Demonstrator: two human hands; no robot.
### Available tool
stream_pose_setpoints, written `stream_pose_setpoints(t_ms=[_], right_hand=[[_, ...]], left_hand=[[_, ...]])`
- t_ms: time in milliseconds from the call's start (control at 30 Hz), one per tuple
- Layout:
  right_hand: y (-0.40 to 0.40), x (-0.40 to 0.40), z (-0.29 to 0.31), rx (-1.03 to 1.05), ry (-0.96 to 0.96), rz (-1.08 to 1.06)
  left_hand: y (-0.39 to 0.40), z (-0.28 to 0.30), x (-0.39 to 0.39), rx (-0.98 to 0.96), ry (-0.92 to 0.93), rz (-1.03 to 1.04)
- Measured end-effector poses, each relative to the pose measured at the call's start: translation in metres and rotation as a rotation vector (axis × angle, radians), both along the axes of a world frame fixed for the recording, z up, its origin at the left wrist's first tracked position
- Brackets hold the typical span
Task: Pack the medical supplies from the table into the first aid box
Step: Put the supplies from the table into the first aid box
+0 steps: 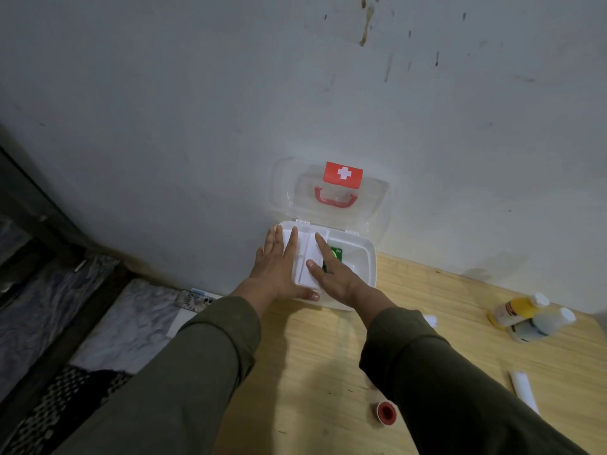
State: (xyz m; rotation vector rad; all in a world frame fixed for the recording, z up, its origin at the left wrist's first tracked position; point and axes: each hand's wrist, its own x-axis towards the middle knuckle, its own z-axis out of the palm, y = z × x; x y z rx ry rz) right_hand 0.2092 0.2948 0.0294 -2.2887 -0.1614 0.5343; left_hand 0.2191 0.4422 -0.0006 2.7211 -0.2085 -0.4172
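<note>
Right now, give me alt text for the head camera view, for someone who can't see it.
Both hands, left hand and right hand, lie flat on a white tray in the open first aid box. Two bottles, a white tube and a tape roll remain on the wooden table.

Dim indoor shot, flat cool cast on the stained grey wall point(230, 93). The brightest patch is the pale wooden table point(328, 349), lit from above and slightly behind the camera. The two olive sleeves throw soft dark shadows onto the wood between and under the forearms. Mild glare on the clear plastic lid point(371, 205) of the white first aid box point(364, 267), whose edges wash out against the wall. Left side falls off into near black, floor detail murky. Strong wide-angle bend: wall edge and table edge curve, sleeves balloon at the bottom. The yellow and grey bottles point(525, 316) at right are soft and smeared; overall grainy, low sharpness.
</note>
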Motion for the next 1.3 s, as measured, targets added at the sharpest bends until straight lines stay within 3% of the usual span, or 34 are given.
stream_pose_setpoints(t_ms=[233,433,967,1300], right_hand=[[-0.011,-0.004,0.01,-0.11,-0.203,-0.124],[-0.049,-0.017,0.035,-0.296,-0.417,-0.271],[-0.235,-0.109,0.049,-0.66,-0.55,-0.651],[-0.34,-0.114,0.016,-0.558,-0.48,-0.695]], left_hand=[[0.0,0.01,-0.002,0.02,0.022,-0.019],[-0.022,0.03,-0.006,-0.009,-0.141,-0.122],[-0.218,0.046,-0.03,-0.235,-0.152,-0.465],[-0.339,0.02,-0.031,-0.312,-0.15,-0.493]])
